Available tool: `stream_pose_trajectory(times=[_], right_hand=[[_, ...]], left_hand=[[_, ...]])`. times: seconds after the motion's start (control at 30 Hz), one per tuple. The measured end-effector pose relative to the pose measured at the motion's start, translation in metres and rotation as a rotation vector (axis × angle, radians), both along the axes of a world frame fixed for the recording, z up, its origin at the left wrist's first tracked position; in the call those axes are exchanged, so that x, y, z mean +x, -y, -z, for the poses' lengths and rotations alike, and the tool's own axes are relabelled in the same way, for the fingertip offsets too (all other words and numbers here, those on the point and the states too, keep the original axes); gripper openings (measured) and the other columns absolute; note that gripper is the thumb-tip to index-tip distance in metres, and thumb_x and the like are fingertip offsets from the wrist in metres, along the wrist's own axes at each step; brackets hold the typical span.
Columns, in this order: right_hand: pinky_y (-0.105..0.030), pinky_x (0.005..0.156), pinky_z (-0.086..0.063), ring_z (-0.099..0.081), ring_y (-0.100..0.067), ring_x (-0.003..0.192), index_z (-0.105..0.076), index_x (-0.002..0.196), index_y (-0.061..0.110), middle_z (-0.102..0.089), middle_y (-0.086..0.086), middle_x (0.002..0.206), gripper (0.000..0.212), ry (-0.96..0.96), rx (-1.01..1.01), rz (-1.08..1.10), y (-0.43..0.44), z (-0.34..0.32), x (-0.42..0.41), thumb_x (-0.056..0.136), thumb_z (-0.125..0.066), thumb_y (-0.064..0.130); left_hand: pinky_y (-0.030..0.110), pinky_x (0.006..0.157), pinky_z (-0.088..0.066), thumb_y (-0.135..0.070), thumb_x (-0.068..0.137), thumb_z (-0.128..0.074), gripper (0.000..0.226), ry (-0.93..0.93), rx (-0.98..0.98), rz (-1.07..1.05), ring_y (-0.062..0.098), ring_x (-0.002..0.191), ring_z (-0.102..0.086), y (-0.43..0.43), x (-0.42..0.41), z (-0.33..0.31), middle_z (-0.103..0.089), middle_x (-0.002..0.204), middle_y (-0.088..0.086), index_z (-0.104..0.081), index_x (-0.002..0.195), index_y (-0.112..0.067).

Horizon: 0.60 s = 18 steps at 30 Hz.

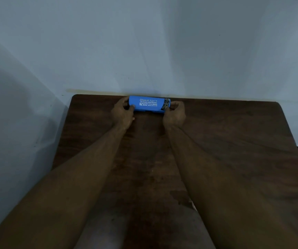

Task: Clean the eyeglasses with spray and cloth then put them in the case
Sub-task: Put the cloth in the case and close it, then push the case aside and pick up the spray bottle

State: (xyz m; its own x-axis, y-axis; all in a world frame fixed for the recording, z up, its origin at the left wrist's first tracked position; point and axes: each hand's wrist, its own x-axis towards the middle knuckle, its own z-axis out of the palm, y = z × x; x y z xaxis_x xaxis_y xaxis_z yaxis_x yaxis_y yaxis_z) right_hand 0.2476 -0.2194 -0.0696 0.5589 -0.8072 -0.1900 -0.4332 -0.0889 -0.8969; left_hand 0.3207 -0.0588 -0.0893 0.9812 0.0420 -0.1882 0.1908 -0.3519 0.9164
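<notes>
**Both hands on the shut blue case at the far edge of the counter**

The blue case (149,103) lies lengthwise along the far edge of the counter (216,141), right up against the wall (144,51), with its printed lid facing up and its long seam toward the person. It looks shut. One end sits between the fingers (126,102) of the left hand (122,112) and the other between those of the right hand (174,114), so the case spans the gap from one hand to the other.

The left fingers curl round the left end, thumb on the near side and the rest over the top and far side. The right fingers pinch the right end, just beside the dark patch with two small rings printed on it. Both hands are closed on the case, neither spread wide.

Holding it at both ends is likely meant to steady the body while the lid is prised up at the near seam, or to draw the whole case back from the wall to a nearer working spot; which of the two cannot be told.

No eyeglasses, spray or cloth show anywhere on the counter. The glasses may be inside the case, which would put the task at its start, but this is hidden.
</notes>
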Motion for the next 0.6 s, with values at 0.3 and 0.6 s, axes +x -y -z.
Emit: stream_pose_trajectory(times=[0.3,0.6], right_hand=[[-0.044,0.102,-0.052,-0.064,-0.027,0.111,-0.060,0.125,0.003,-0.064,-0.014,0.123,0.042,0.141,0.008,0.013,-0.036,-0.044,-0.046,0.085,-0.063,-0.008],[-0.022,0.106,-0.046,-0.057,0.000,0.121,-0.058,0.124,0.040,-0.060,0.021,0.129,0.031,-0.038,-0.114,-0.402,-0.120,-0.029,-0.269,0.093,-0.053,0.037]], left_hand=[[0.048,0.101,-0.059,-0.006,0.095,-0.076,0.053,0.199,0.107,0.042,0.023,0.113,-0.070,-0.008,-0.088,-0.016,-0.059,0.144,0.009,-0.059,0.146,-0.012],[0.034,0.094,-0.061,-0.012,0.092,-0.075,0.038,0.155,0.032,0.273,0.011,0.107,-0.072,-0.021,-0.230,-0.027,-0.073,0.121,-0.001,-0.073,0.129,-0.016]])
